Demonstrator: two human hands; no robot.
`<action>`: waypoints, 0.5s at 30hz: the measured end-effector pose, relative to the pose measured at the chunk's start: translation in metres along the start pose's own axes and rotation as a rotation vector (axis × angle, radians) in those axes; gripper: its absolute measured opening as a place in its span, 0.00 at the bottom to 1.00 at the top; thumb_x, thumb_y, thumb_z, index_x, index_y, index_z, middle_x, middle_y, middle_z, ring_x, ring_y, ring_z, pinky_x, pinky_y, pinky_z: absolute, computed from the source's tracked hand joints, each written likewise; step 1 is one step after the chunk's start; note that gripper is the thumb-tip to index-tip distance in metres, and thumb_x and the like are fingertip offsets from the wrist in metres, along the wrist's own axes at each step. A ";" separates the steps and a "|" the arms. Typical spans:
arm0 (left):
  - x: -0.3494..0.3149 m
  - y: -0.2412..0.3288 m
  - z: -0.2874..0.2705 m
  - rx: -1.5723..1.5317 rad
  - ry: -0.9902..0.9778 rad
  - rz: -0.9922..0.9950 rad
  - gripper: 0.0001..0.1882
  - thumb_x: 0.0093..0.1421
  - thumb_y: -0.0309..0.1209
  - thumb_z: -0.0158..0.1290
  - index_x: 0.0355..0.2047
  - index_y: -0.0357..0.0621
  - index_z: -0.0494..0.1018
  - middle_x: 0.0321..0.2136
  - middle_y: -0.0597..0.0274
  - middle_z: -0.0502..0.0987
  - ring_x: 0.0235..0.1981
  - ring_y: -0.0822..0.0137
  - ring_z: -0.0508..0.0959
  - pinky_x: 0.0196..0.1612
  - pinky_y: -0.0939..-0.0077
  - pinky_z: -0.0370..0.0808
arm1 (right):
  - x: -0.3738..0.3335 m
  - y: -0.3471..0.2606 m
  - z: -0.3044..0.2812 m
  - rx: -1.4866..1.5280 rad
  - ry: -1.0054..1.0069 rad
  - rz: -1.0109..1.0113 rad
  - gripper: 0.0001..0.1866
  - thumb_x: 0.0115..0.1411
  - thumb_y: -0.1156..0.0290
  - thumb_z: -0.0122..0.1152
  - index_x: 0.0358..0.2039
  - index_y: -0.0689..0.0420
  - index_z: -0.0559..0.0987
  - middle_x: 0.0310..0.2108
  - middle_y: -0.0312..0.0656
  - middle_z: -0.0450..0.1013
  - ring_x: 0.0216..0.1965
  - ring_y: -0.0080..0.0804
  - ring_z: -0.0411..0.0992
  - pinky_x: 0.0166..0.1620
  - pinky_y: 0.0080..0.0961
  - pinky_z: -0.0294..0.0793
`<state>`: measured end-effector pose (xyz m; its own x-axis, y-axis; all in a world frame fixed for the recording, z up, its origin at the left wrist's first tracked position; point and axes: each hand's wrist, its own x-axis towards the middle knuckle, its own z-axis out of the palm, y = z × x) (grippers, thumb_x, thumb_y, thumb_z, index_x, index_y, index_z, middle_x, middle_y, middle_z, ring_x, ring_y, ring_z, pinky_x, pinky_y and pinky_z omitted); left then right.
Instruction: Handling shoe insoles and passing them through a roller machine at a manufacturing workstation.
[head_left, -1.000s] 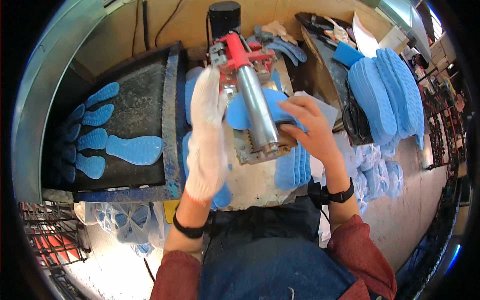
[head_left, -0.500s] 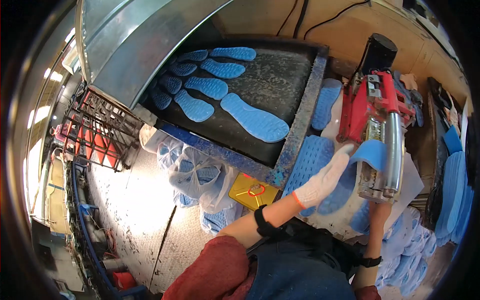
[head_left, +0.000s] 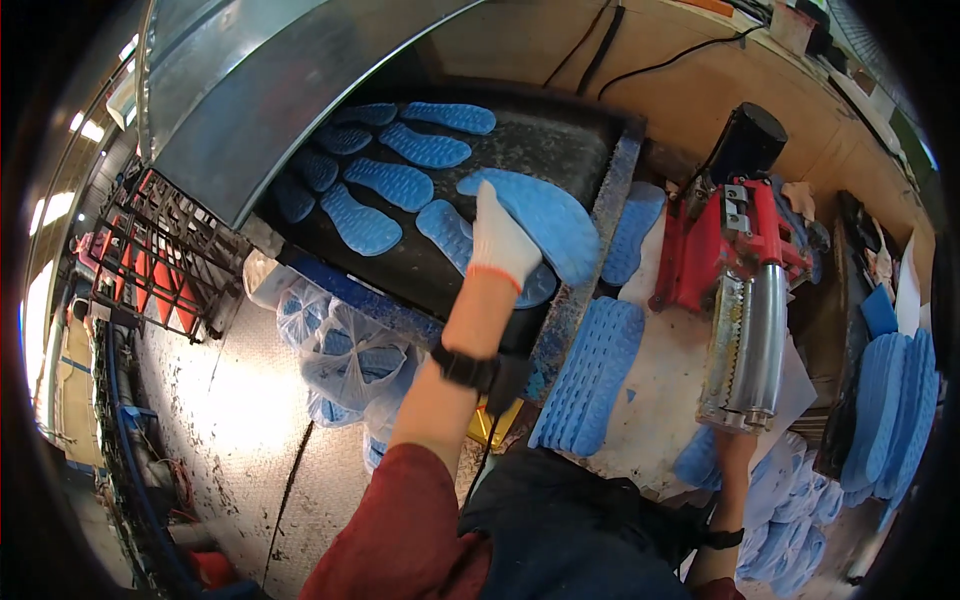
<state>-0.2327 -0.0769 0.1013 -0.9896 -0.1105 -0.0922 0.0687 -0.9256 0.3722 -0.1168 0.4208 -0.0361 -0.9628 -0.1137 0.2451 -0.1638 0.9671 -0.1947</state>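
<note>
My left hand (head_left: 503,240), in a white knit glove, is closed on a blue insole (head_left: 555,225). It holds the insole tilted and slightly curved above a black belt (head_left: 545,130). Under that hand, another insole (head_left: 443,228) lies partly covered on the belt. My bare right hand (head_left: 738,450) is at the near end of a red roller machine (head_left: 735,230) with a shiny metal roller (head_left: 765,340). The machine hides its fingers. A blue insole (head_left: 700,458) shows beside that hand.
Several insoles (head_left: 362,220) lie on the belt, some beneath a sheet-metal hood (head_left: 230,110). Between belt and machine is a stack of perforated blue insoles (head_left: 590,375). Clear bags of insoles (head_left: 345,355) sit below the belt's frame (head_left: 575,330). More insoles (head_left: 885,420) stand at far right.
My left hand has moved from the roller over to the black belt and now carries an insole. The curved blue insole no longer shows at the roller. My right hand stays by the machine.
</note>
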 end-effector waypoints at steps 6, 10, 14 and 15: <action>0.052 -0.007 -0.002 1.944 0.531 0.223 0.35 0.60 0.40 0.50 0.61 0.32 0.54 0.53 0.49 0.69 0.54 0.59 0.70 0.55 0.67 0.70 | -0.002 0.037 -0.012 0.577 -0.072 0.252 0.14 0.57 0.70 0.57 0.43 0.60 0.77 0.35 0.44 0.77 0.38 0.37 0.74 0.41 0.32 0.72; 0.021 0.048 -0.048 1.475 0.186 0.508 0.44 0.50 0.30 0.62 0.63 0.34 0.51 0.58 0.41 0.63 0.58 0.52 0.66 0.60 0.66 0.65 | 0.026 -0.017 -0.078 1.222 0.039 0.529 0.20 0.59 0.70 0.57 0.51 0.65 0.73 0.48 0.44 0.71 0.48 0.31 0.68 0.52 0.25 0.64; -0.040 -0.056 0.073 0.673 0.060 0.276 0.24 0.66 0.31 0.38 0.61 0.40 0.53 0.58 0.52 0.60 0.54 0.60 0.65 0.58 0.63 0.63 | 0.063 -0.008 -0.135 0.508 0.325 0.052 0.21 0.59 0.82 0.52 0.54 0.58 0.72 0.44 0.52 0.67 0.46 0.45 0.68 0.50 0.29 0.66; -0.052 -0.073 0.083 0.630 -0.173 0.297 0.25 0.69 0.37 0.36 0.63 0.40 0.52 0.56 0.54 0.61 0.50 0.62 0.65 0.56 0.65 0.63 | 0.076 -0.022 -0.156 0.381 0.316 -0.020 0.29 0.50 0.90 0.52 0.52 0.50 0.75 0.40 0.49 0.67 0.43 0.43 0.68 0.46 0.30 0.68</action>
<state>-0.1964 0.0267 0.1556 -0.9498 -0.2183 0.2242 0.3040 -0.4746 0.8260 -0.1529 0.4267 0.1345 -0.8561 0.0001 0.5167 -0.3055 0.8065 -0.5062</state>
